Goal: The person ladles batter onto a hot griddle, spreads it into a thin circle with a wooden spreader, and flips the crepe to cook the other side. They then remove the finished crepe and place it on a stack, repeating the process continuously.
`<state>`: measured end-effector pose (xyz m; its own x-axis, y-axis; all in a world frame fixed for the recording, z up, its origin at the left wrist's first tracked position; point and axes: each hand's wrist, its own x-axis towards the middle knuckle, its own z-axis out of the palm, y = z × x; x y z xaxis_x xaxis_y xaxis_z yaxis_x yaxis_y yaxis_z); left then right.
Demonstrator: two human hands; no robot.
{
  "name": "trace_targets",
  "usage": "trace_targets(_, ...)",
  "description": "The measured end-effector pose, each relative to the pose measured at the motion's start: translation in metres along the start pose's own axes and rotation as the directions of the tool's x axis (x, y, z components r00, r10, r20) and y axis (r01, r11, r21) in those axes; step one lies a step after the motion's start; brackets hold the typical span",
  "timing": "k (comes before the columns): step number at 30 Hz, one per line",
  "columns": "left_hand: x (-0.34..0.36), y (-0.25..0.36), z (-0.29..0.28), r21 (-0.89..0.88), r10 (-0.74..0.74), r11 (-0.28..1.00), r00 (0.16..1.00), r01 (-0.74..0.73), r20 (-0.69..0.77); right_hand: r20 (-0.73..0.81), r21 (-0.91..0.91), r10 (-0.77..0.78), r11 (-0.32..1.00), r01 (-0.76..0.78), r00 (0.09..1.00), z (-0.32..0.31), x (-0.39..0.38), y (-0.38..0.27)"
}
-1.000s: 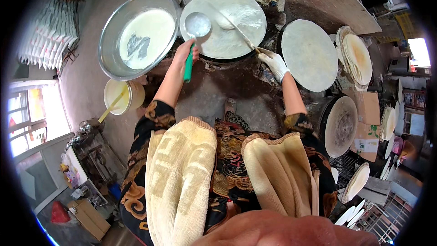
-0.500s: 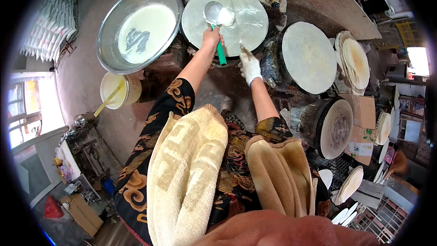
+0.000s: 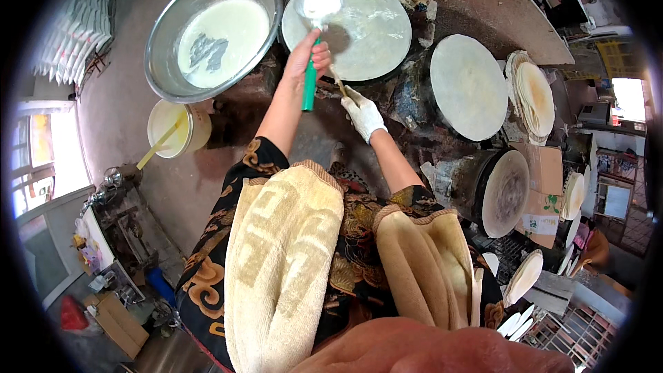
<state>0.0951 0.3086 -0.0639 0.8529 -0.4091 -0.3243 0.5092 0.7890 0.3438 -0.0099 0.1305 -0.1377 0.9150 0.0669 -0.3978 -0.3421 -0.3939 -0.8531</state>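
My bare left hand [image 3: 307,59] is closed round a ladle [image 3: 309,94] with a green handle. The ladle's shiny bowl is over the left part of a round griddle [image 3: 376,27], and its shadow falls on the plate. Pale wet streaks mark the griddle's surface. My right hand [image 3: 364,116], in a white glove, pinches a thin stick-like tool by the griddle's near edge; its exact kind is unclear. Left of the griddle stands a large metal basin [image 3: 157,62] holding white batter [image 3: 243,24], with bare metal showing in part of its bottom.
Below the basin is a white bucket [image 3: 199,131] with a yellow stick leaning out. To the right are a second round griddle [image 3: 468,90], a stack of thin flatbreads [image 3: 535,100], a darker griddle [image 3: 506,193] and a cardboard box [image 3: 542,169]. Towels [image 3: 283,255] lie over my lap.
The ladle has lifted off the griddle's middle and moved left. My right hand has drawn left and nearer, and its tool has come back from the plate to the near edge.
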Motion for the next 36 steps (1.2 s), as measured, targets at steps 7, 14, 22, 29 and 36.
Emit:
trace_targets(7, -0.1, 0.069, -0.037, 0.064, 0.35, 0.935, 0.937, -0.35, 0.009, -0.003, 0.493, 0.125, 0.863, -0.107, 0.992, -0.013, -0.018, -0.072)
trace_targets(14, -0.21, 0.003, -0.112, 0.338, 0.334, 0.92, 0.846, -0.197, -0.416, 0.504, -0.077, -0.35, 0.893, 0.444, 0.79, 0.124, -0.047, -0.117)
trace_targets(22, -0.324, -0.032, -0.145, 0.138, 0.397, 0.878, 0.539, -0.458, -0.743, 0.433, -0.816, -0.461, 0.164, 0.554, 0.774, 0.15, 0.115, -0.161)
trace_targets(29, -0.38, -0.034, -0.173, 0.09, 0.355, 0.865, 0.474, -0.495, -0.806, 0.451, -0.892, -0.443, -0.251, 0.376, 0.775, 0.148, 0.247, -0.124)
trace_targets(36, -0.386, -0.013, -0.182, 0.132, 0.337, 0.904, 0.487, -0.408, -0.806, 0.453, -0.881, -0.548, -0.158, 0.445, 0.703, 0.135, 0.164, -0.072)
